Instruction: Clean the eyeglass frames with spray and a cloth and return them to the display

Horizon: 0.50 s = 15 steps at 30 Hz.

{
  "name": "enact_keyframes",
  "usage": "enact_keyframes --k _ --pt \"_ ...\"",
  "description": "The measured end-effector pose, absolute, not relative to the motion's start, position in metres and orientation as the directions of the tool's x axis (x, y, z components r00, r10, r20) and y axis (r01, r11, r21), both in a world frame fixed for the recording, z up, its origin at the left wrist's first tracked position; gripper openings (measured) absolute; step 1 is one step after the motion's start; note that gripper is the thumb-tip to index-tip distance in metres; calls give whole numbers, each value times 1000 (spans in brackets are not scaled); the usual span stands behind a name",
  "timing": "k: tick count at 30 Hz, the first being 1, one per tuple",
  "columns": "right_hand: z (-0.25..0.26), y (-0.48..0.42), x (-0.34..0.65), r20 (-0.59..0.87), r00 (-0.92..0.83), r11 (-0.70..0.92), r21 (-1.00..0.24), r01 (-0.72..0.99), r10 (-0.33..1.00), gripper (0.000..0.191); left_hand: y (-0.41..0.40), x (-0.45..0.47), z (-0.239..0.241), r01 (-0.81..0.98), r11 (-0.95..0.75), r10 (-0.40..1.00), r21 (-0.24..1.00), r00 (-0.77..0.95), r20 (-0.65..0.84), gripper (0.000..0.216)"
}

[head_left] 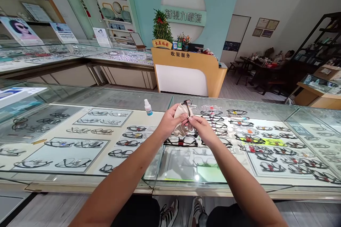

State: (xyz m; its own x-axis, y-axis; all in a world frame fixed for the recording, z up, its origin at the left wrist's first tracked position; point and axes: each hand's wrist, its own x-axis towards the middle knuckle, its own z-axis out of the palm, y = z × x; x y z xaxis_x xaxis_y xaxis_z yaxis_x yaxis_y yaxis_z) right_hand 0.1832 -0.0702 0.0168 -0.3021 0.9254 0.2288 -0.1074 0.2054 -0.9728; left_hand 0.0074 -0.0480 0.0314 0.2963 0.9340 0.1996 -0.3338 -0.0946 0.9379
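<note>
Above the glass counter, my left hand (170, 121) is closed around a beige cloth (180, 110), which is bunched over part of a pair of glasses. A dark part of the glasses (188, 102) sticks out past the top of the cloth; the rest is mostly hidden by cloth and fingers. My right hand (200, 125) pinches the glasses at the cloth's right edge, thumb and fingers together. To the left of my hands, a small white bottle (148, 108) with a blue base stands upright on the counter top.
Under the glass of the display counter (106, 174) lie many eyeglass frames (271, 166) in rows. Beyond it stands a wooden cashier desk (186, 62) with a plant (161, 26). Another display case (119, 58) runs along the left. A person (287, 56) sits at a far table.
</note>
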Motion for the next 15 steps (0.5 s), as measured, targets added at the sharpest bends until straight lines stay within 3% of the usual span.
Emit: enact_keyframes --k 6,11,15 --pt "16 -74 177 247 -348 244 -968 -54 904 47 -48 15 27 -353 -127 968 927 158 193 52" --pt "17 -72 183 236 -337 219 -972 -87 911 41 -41 1 31 -350 -7 952 937 283 113 59" --pt "15 -69 183 201 -311 161 -976 -149 929 42 -44 2 31 -370 2 933 929 335 132 61"
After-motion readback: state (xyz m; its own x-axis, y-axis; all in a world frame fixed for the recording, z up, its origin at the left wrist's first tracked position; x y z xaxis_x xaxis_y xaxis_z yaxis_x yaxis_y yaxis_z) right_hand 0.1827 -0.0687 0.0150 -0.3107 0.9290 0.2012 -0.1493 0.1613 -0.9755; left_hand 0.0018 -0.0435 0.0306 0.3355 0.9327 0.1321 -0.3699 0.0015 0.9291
